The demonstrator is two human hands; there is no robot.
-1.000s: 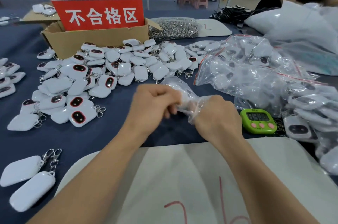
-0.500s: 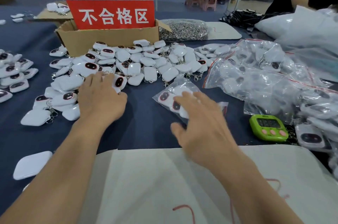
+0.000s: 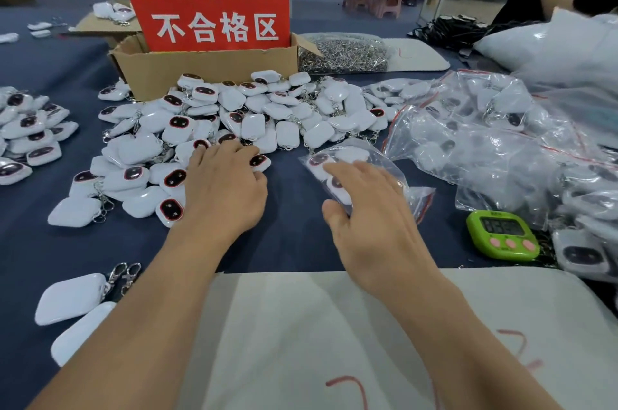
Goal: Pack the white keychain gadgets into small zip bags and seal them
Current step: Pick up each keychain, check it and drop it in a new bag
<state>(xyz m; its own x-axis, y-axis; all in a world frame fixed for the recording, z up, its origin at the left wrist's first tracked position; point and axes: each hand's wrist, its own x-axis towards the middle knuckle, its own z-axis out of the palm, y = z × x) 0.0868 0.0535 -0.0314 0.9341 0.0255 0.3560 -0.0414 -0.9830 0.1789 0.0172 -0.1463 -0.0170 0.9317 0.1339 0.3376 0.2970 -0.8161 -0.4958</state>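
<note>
A big heap of white keychain gadgets [image 3: 234, 115] with dark oval windows and metal clips covers the blue table. My left hand [image 3: 224, 188] lies palm down on the near edge of that heap, fingers spread over a few gadgets. A small clear zip bag [image 3: 354, 158] with gadgets inside lies flat to its right. My right hand [image 3: 371, 209] rests on top of this bag, fingers stretched forward, thumb at the bag's near side.
A cardboard box [image 3: 200, 65] with a red sign stands behind the heap. Filled bags [image 3: 485, 142] are piled at the right beside a green timer [image 3: 503, 234]. A bag of metal clips [image 3: 344, 53] lies at the back. A white sheet [image 3: 334, 336] covers the near edge.
A second ago both hands held the bag up together. The bag now lies on the table under my right hand, and my left hand has moved left onto the heap.
</note>
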